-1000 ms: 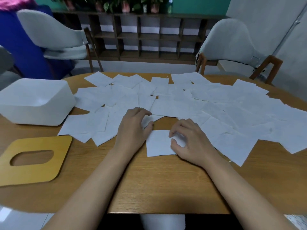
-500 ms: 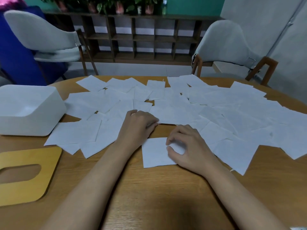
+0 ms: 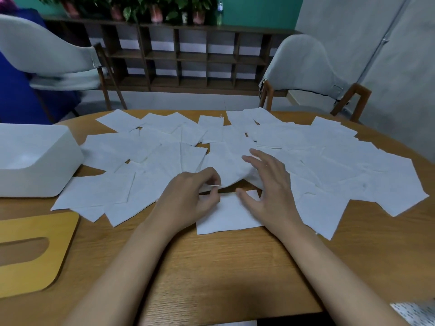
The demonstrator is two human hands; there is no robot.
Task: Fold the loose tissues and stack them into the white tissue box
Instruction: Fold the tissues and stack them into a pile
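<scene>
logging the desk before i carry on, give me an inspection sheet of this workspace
surface: wooden table, far half mostly covered in tissues
job's things: loose tissues spread flat and overlapping; folded tissue nearest the person; white tissue box at left, lid off
clutter: yellow slotted lid lying flat near the box
grippers: left hand pinches the edge of a lifted tissue; right hand open, fingers spread over it
cables: nothing seen
surroundings: two grey chairs, dark shelf, potted plants

Matt, lightly textured paper tissues (image 3: 329, 165) cover a wood-grain table (image 3: 235, 267) beside a smooth white plastic box (image 3: 58, 165).
</scene>
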